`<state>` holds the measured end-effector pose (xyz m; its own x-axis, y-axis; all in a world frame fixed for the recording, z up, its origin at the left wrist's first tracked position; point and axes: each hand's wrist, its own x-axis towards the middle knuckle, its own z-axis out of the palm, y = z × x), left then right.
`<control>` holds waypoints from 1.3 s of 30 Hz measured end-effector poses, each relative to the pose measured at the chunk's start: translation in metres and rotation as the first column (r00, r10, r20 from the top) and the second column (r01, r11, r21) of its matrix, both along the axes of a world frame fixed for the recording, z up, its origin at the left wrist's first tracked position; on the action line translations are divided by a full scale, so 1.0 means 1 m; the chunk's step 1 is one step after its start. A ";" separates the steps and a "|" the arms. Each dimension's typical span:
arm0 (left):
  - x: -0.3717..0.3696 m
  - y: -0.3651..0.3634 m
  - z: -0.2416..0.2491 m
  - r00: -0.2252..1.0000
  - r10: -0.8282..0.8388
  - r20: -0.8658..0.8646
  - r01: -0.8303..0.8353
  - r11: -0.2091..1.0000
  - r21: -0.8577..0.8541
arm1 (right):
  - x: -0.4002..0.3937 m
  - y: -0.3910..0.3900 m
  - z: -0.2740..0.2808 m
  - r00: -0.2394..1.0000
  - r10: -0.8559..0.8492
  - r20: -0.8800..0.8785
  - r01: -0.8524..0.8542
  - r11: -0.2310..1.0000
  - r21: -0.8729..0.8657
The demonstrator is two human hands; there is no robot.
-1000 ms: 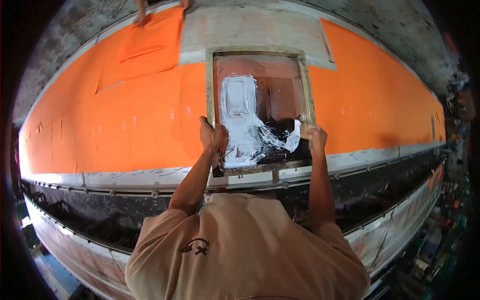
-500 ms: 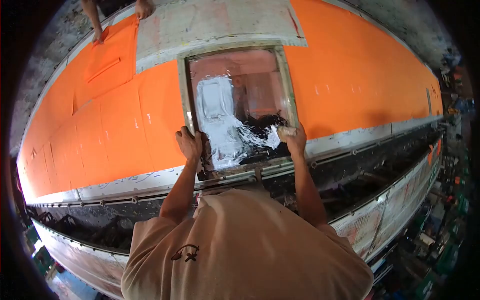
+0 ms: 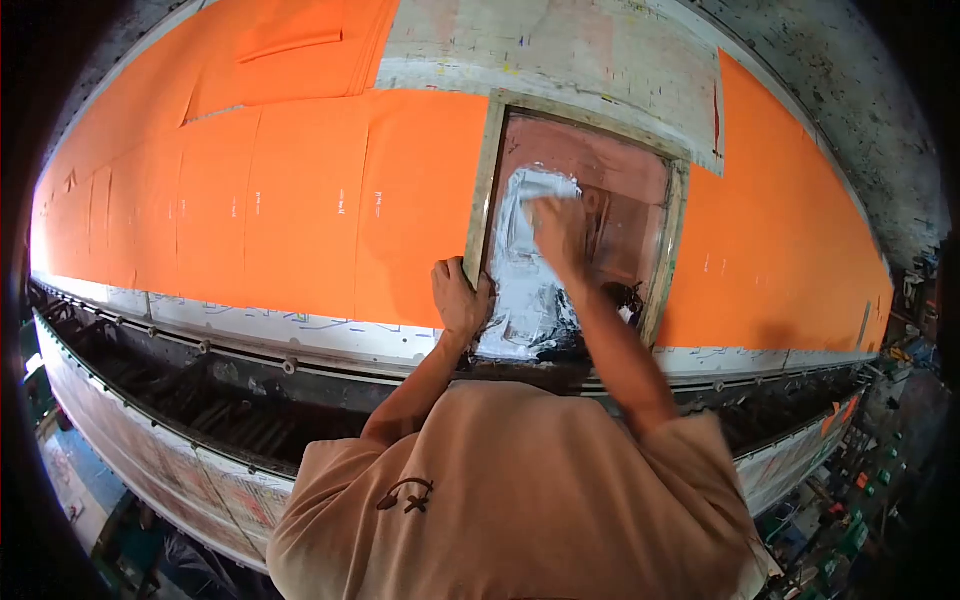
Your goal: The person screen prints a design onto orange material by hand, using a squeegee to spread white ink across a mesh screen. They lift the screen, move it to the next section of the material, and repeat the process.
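Note:
A wooden-framed printing screen lies over the orange cloth, its reddish mesh showing at the top and right. Thick white ink covers the left part of the mesh, with dark patches low down. My left hand is wrapped round the lower left side of the frame. Over the upper part of the white ink, my right hand is closed and slightly blurred. It grips a small squeegee, which the fingers mostly hide now; its pale handle and white-smeared edge show in the earlier frame.
Orange cloth pieces with small white marks lie along the long table on both sides. A stained pale table surface shows beyond the screen. A metal rail with knobs and a dark trough run along the near edge.
My right hand has moved from the screen's lower right up and left over the white ink. The view has shifted, and another person's hands at the top left are out of sight.

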<state>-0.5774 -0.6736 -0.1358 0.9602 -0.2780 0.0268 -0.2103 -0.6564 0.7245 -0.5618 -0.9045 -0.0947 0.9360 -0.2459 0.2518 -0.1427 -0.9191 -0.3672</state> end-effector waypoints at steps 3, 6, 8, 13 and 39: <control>0.004 -0.001 0.001 1.000 0.023 -0.011 -0.023 0.999 -0.023 | -0.066 0.047 -0.006 1.000 0.024 0.005 -0.024 0.998 0.051; 0.001 -0.003 -0.005 1.000 0.013 -0.004 -0.013 1.000 0.000 | -0.087 0.036 0.010 0.969 0.157 -0.189 -0.160 0.987 0.003; 0.000 0.001 -0.003 1.000 0.010 0.023 -0.010 1.000 0.021 | -0.049 0.010 0.038 0.919 0.139 -0.369 -0.102 0.988 0.119; -0.003 -0.005 0.042 0.960 0.028 -0.279 -0.056 0.994 -0.093 | 0.000 -0.013 0.004 0.999 0.041 -0.004 -0.041 0.998 0.041; -0.158 -0.213 -0.026 0.999 -0.036 0.025 0.038 0.997 -0.065 | -0.457 -0.277 -0.024 0.571 -0.781 -0.254 0.520 0.105 0.847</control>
